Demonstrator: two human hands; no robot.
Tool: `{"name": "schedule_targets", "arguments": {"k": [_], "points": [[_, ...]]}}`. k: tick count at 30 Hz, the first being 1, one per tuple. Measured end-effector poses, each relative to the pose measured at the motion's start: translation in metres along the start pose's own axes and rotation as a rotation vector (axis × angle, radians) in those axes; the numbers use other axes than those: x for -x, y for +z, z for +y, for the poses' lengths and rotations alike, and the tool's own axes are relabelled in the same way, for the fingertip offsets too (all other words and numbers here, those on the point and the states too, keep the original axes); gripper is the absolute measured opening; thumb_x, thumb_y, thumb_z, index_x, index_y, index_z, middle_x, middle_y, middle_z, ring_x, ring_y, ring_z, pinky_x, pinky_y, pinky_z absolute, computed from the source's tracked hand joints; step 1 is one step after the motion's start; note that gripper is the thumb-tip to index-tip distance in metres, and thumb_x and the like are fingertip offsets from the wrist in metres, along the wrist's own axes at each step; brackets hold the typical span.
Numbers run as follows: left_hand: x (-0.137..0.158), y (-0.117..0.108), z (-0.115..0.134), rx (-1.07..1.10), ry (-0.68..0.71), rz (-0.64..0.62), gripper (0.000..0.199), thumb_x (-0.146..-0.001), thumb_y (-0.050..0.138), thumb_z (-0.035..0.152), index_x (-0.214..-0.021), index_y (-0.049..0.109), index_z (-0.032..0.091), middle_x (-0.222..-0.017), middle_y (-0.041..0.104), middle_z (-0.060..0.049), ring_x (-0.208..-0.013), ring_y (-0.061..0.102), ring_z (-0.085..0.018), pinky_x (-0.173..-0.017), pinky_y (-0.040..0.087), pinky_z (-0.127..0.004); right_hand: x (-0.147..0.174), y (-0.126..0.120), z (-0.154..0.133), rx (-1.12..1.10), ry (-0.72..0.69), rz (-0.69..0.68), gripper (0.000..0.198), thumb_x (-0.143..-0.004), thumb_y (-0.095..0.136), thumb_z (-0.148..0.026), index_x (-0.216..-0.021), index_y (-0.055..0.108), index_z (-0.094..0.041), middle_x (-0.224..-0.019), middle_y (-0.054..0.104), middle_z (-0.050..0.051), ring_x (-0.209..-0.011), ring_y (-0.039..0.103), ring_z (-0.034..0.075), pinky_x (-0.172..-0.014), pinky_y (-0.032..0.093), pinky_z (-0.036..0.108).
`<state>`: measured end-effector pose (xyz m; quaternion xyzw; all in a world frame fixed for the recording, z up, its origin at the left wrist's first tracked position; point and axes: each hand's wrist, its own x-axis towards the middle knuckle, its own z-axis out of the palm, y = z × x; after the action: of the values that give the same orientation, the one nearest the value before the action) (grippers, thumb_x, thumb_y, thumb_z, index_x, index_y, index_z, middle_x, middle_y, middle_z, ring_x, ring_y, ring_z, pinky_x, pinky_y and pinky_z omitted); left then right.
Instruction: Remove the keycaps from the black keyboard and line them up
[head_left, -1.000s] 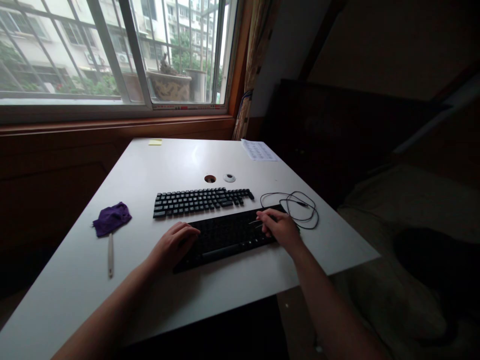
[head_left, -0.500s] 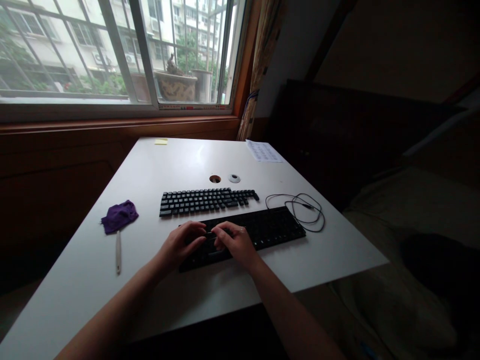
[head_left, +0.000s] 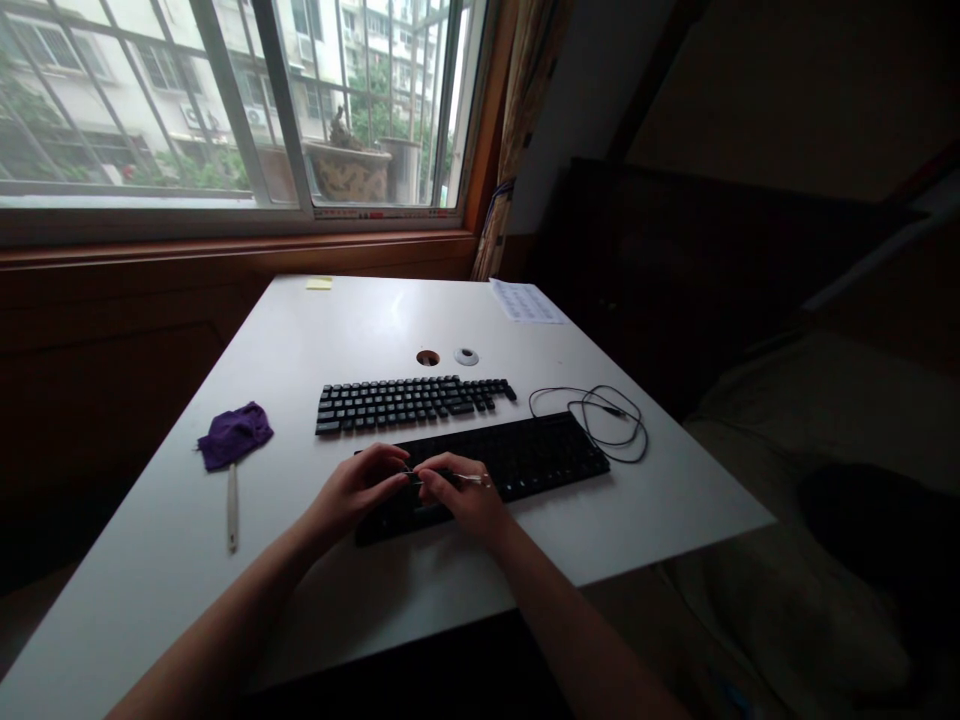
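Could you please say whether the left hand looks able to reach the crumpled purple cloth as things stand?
Probably yes: the crumpled purple cloth lies on the white tabletop to the left of the left hand, with nothing visible between them.

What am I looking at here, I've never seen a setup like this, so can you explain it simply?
There's no machine here: these are a person's bare hands, seen from a camera worn on their head, looking forward and down.

On the white table lies a dark keyboard, with a coiled cable at its right end. Just beyond it sit rows of black keys. To the left is a purple cloth with a pale handle sticking out.

The right hand holds a thin metal tool, perhaps tweezers, above the keyboard. The left hand has its fingertips close by; whether they grip anything is too small to tell.
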<state>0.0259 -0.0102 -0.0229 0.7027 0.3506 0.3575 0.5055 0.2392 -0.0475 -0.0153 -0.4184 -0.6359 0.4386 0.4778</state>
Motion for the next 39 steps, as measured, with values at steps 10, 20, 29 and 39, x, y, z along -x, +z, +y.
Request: {"name": "schedule_targets", "arguments": {"k": [10,20,29,39], "points": [[-0.001,0.004,0.003,-0.283,0.113,0.076,0.024,-0.089,0.066,0.038,-0.104,0.065,0.019,-0.092,0.073,-0.005,-0.08,0.07,-0.018,-0.072,0.057,-0.029,0.0,-0.002,0.003,0.038,-0.045,-0.041,0.026,-0.089,0.066,-0.045,-0.099,0.076,-0.023,-0.076,0.072,0.001,-0.07,0.068,0.016,-0.07,0.056,0.031],[0.001,0.005,0.004,-0.24,0.083,0.105,0.024,-0.088,0.067,0.038,-0.105,0.064,0.02,-0.094,0.075,-0.005,-0.082,0.072,-0.018,-0.073,0.059,-0.029,-0.001,-0.003,-0.002,0.001,-0.032,-0.029,0.023,-0.089,0.067,-0.042,-0.098,0.076,-0.023,-0.075,0.071,0.001,-0.069,0.067,0.016,-0.069,0.055,0.03],[-0.001,0.006,0.01,0.057,0.013,0.105,0.028,-0.086,0.071,0.037,-0.105,0.065,0.017,-0.102,0.075,-0.008,-0.093,0.073,-0.022,-0.085,0.06,-0.036,0.0,-0.003,-0.002,-0.082,0.007,0.013,0.025,-0.089,0.065,-0.044,-0.1,0.074,-0.024,-0.075,0.069,0.0,-0.068,0.065,0.015,-0.068,0.055,0.03],[0.002,0.001,0.011,0.329,-0.188,0.072,0.023,-0.088,0.069,0.036,-0.103,0.068,0.018,-0.104,0.073,-0.007,-0.094,0.071,-0.02,-0.084,0.059,-0.031,0.0,-0.009,-0.003,-0.143,0.033,-0.029,0.025,-0.089,0.067,-0.043,-0.101,0.073,-0.023,-0.074,0.069,0.0,-0.067,0.065,0.014,-0.067,0.053,0.028]]}}
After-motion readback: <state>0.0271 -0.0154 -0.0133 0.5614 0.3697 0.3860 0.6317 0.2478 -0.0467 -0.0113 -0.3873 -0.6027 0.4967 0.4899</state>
